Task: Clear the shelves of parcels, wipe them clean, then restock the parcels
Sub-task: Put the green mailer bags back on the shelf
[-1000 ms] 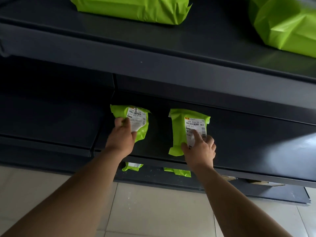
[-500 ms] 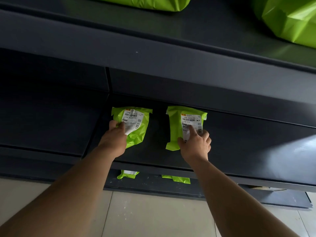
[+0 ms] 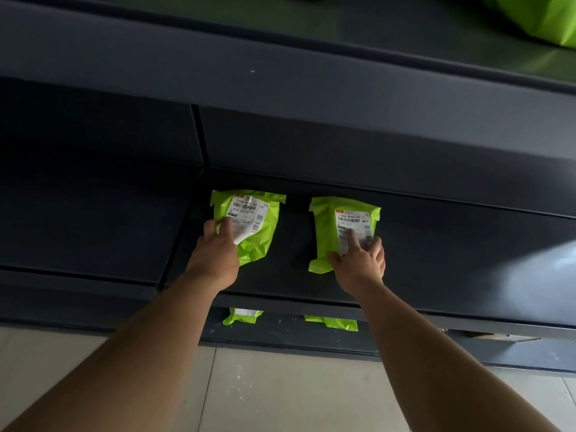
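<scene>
A dark grey metal shelving unit [image 3: 280, 88] is filling most of the view, standing on a pale tiled floor [image 3: 280, 394]. At the far right of its top shelf, a large lime-green plastic parcel [image 3: 542, 17] is lying, cut off by the frame edge. Two bare forearms are reaching to the middle shelf [image 3: 467, 260], where two small lime-green plastic parcels with white barcode labels are lying flat, near each other but apart. The left hand [image 3: 215, 254] is pinching the left small parcel [image 3: 258, 238] at its near left edge, thumb and forefinger clenched on it. The right hand [image 3: 358, 263] is pressing on the right small parcel [image 3: 324, 232], its fingers [image 3: 350, 236] lying straight and spread, released, over the label. On the bottom shelf [image 3: 280, 335], the ends of two more green parcels [image 3: 241, 318] are peeking out from beneath the middle shelf.
</scene>
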A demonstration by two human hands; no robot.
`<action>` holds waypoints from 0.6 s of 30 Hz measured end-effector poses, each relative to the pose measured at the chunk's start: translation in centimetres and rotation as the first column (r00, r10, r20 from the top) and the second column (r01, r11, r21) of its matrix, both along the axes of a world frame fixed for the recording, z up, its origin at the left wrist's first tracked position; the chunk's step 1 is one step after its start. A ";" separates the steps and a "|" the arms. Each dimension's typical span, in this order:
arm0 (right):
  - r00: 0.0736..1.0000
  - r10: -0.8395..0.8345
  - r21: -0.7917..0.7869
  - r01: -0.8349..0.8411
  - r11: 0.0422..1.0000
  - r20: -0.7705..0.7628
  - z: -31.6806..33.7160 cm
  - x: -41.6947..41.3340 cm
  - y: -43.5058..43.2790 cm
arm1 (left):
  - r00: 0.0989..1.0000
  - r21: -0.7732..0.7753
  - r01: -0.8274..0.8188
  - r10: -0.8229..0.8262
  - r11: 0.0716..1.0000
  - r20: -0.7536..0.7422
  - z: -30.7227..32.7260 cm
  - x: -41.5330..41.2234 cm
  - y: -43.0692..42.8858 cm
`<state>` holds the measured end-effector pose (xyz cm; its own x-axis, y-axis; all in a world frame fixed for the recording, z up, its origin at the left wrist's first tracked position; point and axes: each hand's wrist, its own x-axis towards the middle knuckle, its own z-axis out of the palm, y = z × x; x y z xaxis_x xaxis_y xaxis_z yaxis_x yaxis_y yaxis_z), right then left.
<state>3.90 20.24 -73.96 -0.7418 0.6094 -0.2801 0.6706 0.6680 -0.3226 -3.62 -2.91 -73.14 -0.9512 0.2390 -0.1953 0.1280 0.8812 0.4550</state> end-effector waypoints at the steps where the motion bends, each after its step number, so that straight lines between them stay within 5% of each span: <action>1: 1.000 0.006 0.003 -0.007 1.000 0.013 0.0 -0.1 0.1 | 1.000 0.009 -0.009 0.009 1.000 0.003 0.0 0.0 0.1; 7: 0.998 0.042 -0.005 -0.042 0.999 0.044 0.9 0.4 -0.1 | 0.996 -0.015 -0.067 0.068 0.998 0.064 0.7 0.1 0.3; 13: 0.991 0.075 -0.024 -0.078 0.997 -0.109 4.3 3.2 -1.1 | 0.999 -0.084 -0.016 0.012 0.996 -0.052 3.1 2.6 0.9; 18: 0.972 0.027 -0.127 -0.058 0.990 -0.234 9.7 7.8 -1.7 | 0.996 0.045 0.085 -0.085 0.995 -0.003 7.2 6.7 2.3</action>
<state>11.65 18.57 -64.27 -0.8203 0.5449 -0.1737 0.5391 0.6352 -0.5530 3.03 -0.64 -65.91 -0.9272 0.3278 -0.1814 0.2023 0.8456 0.4941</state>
